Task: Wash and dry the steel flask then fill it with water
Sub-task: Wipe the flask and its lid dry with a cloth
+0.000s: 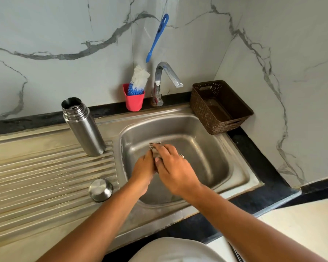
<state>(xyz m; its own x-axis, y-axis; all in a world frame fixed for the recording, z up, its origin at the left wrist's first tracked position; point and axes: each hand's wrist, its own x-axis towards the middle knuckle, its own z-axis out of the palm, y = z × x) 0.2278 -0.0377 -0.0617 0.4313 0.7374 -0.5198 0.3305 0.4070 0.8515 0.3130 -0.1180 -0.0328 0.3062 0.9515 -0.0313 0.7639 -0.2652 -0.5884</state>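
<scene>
From the head view, the flask [83, 127] stands upright with its mouth open on the ribbed drainboard [36, 176], just left of the sink [216, 157] and well clear of both hands. Its cap [100, 189] lies mouth down on the same drainboard, nearer the front, just beside the sink's rim.

Both hands meet over the sink. The left hand [144, 168] comes in from the left and grips a small silvery piece [155, 149]. Most of its fingers are hidden behind that piece. The right hand [171, 167] lies over the piece from the right, fingers bent across its top and thumb tucked against its near side. The piece is blurred and mostly covered, so I can't tell what it is.

Behind the sink a red cup [134, 103] holds a blue and white brush [140, 76], whose handle leans on the marble wall [55, 35]. The tap [159, 82] stands just right of the cup. A brown basket [220, 106] sits on the black counter [263, 163] in the far right corner.
</scene>
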